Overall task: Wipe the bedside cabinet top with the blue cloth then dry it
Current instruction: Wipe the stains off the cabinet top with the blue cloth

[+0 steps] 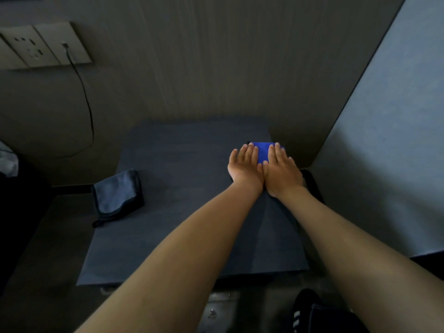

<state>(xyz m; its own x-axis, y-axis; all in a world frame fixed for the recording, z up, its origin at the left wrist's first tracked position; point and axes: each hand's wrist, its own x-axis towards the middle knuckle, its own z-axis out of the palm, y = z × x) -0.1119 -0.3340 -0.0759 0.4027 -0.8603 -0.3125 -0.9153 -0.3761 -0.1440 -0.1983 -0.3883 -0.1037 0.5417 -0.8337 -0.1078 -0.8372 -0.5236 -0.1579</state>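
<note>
Both my hands are flat on the blue cloth, far right part of the bedside cabinet top, close to the back wall and the right side panel. Left hand palm down, fingers straight and close together, pressing on the cloth's left part. Right hand same: palm down, fingers extended, only slightly spread, on the cloth's right part. Neither hand is curled around the cloth, just pressing it flat. The two hands touch each other at the thumb side, wrists nearly together. Only a strip of blue shows between and beyond my fingers; the rest is hidden under the palms.

Grey towel lies folded on the near left edge of the cabinet top, well apart from my hands, one corner hanging over the left edge, I think; the light is dim there. Cabinet top is dark grey, otherwise bare.

Wall socket plate far left on the wall, black cable plugged in and drooping down left of the cabinet. Near right bottom, a dark shoe with white stripes on the floor.
</note>
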